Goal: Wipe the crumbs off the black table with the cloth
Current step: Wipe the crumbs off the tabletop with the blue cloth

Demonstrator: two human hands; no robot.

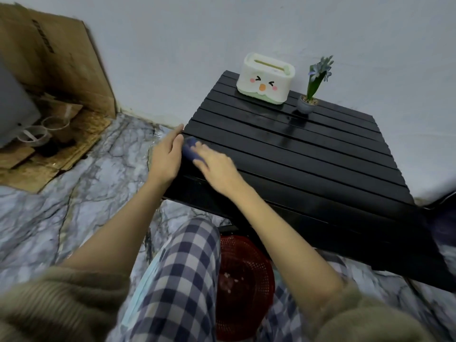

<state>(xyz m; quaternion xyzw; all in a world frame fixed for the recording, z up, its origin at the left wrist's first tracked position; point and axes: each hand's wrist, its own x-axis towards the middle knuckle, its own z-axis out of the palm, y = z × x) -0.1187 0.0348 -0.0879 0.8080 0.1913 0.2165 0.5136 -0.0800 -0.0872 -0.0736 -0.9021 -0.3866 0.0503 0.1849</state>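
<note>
The black slatted table (pixel 308 154) fills the right half of the head view. A dark blue cloth (pixel 189 149) lies bunched at its left edge, pressed under the fingers of my right hand (pixel 214 166). My left hand (pixel 167 156) is held flat against the table's left side, just beside the cloth, fingers together and cupped below the edge. Motion blur hides any crumbs on the slats.
A cream tissue box with a cartoon face (pixel 265 79) and a small potted flower (pixel 311 95) stand at the table's far edge. A red mesh basket (pixel 243 280) sits on the marble floor under the table by my checked trouser leg. Cardboard (pixel 49 70) leans at the left wall.
</note>
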